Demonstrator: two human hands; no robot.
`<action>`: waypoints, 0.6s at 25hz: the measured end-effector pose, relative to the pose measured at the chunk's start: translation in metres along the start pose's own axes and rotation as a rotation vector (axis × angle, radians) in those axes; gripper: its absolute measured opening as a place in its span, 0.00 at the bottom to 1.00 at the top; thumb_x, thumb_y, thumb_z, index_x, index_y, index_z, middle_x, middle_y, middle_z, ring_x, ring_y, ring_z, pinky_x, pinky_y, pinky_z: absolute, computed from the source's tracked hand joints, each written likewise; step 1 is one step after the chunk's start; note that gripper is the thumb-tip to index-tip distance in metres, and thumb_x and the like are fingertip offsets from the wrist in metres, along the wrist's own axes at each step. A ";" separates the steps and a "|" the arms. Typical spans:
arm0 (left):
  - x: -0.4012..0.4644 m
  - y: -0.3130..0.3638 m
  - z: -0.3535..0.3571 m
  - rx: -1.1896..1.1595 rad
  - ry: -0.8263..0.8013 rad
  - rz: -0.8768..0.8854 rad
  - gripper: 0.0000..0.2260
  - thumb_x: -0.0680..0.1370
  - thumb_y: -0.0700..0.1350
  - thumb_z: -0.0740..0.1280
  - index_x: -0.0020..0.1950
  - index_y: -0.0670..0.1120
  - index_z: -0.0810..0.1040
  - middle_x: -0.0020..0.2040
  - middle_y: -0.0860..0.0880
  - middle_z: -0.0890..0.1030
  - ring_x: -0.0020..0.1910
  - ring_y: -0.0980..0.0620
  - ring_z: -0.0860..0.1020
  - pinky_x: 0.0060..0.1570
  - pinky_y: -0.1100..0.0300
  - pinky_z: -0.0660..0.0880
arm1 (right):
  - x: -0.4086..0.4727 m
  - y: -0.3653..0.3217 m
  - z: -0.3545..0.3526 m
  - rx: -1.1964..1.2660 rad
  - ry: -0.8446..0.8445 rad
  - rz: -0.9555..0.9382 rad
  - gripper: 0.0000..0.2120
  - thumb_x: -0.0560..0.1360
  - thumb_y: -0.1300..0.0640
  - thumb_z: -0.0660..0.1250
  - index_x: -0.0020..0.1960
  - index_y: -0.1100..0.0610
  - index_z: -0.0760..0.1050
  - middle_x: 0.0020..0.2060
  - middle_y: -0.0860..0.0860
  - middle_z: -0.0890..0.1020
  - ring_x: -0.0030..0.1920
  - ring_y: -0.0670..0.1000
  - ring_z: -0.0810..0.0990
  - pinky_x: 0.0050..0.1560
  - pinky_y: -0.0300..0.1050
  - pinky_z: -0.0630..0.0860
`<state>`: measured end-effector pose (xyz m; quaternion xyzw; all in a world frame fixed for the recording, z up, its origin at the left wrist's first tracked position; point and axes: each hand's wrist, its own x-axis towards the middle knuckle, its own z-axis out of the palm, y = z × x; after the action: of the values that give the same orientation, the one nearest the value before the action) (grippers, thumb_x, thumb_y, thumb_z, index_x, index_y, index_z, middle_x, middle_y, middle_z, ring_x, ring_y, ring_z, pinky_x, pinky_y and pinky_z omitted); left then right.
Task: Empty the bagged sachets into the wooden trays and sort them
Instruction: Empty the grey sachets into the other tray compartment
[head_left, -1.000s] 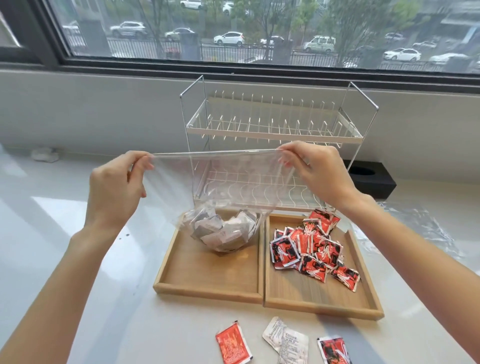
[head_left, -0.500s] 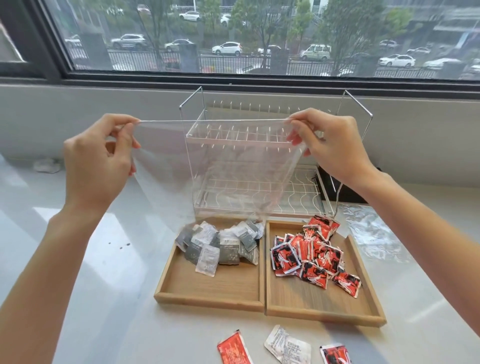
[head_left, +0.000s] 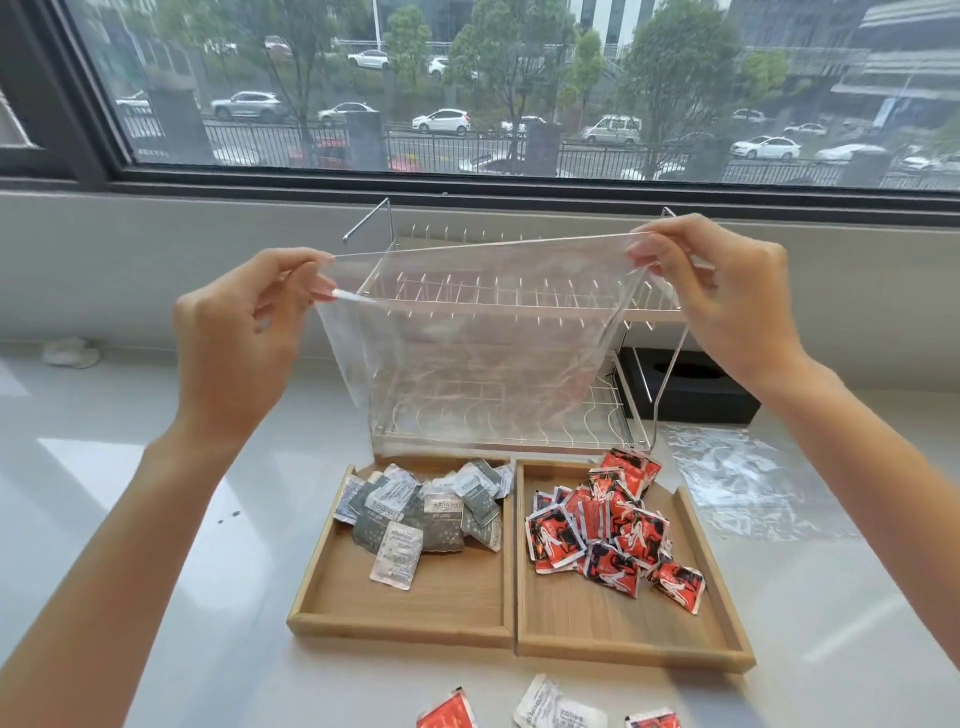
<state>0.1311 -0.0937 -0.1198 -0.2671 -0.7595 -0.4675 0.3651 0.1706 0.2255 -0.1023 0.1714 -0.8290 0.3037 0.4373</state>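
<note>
Both hands are raised above the desk (head_left: 156, 467), stretching a clear plastic bag (head_left: 478, 332) between them. The left hand (head_left: 244, 348) is closed, thumb and fingertips pinching the bag's upper left corner. The right hand (head_left: 722, 306) is likewise closed in a pinch on the upper right corner, which sits slightly higher. The bag hangs taut and appears empty, in front of a wire dish rack (head_left: 519, 415).

Below, two wooden trays sit side by side, touching. The left tray (head_left: 405, 613) holds a heap of grey and white sachets (head_left: 421, 512) toward its far end; one pack carries lettering that looks like "taikoo", the remaining print being too small to read. The right tray (head_left: 623, 634) holds a heap of red and black sachets (head_left: 608, 525); no wording legible.

On the desk at the near edge lie three loose sachets: a red one (head_left: 449, 713), a white one (head_left: 558, 707) and a red-black one (head_left: 653, 720). A second clear bag (head_left: 748, 483) lies flat right of the trays.
</note>
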 end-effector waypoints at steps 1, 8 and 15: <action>-0.006 -0.001 0.003 0.003 0.004 0.031 0.07 0.77 0.55 0.59 0.47 0.59 0.77 0.40 0.80 0.74 0.43 0.75 0.76 0.47 0.73 0.74 | -0.006 0.001 -0.007 -0.048 -0.001 -0.061 0.12 0.77 0.57 0.60 0.53 0.63 0.78 0.43 0.50 0.81 0.43 0.36 0.79 0.48 0.32 0.77; -0.101 -0.034 0.030 0.064 -0.302 0.115 0.15 0.77 0.50 0.60 0.49 0.42 0.82 0.50 0.74 0.77 0.50 0.80 0.70 0.49 0.82 0.66 | -0.128 0.043 -0.018 -0.213 -0.316 -0.135 0.13 0.78 0.58 0.57 0.57 0.61 0.76 0.54 0.54 0.81 0.55 0.50 0.80 0.58 0.41 0.75; -0.220 -0.078 0.051 0.167 -0.651 -0.072 0.21 0.77 0.56 0.55 0.46 0.45 0.83 0.46 0.52 0.85 0.46 0.59 0.81 0.49 0.69 0.75 | -0.261 0.064 0.004 -0.184 -0.652 0.173 0.16 0.79 0.47 0.49 0.55 0.50 0.74 0.48 0.49 0.85 0.49 0.47 0.83 0.47 0.41 0.77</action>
<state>0.1876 -0.0944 -0.3521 -0.3446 -0.8808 -0.3066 0.1073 0.2784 0.2765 -0.3430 0.1485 -0.9603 0.1930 0.1359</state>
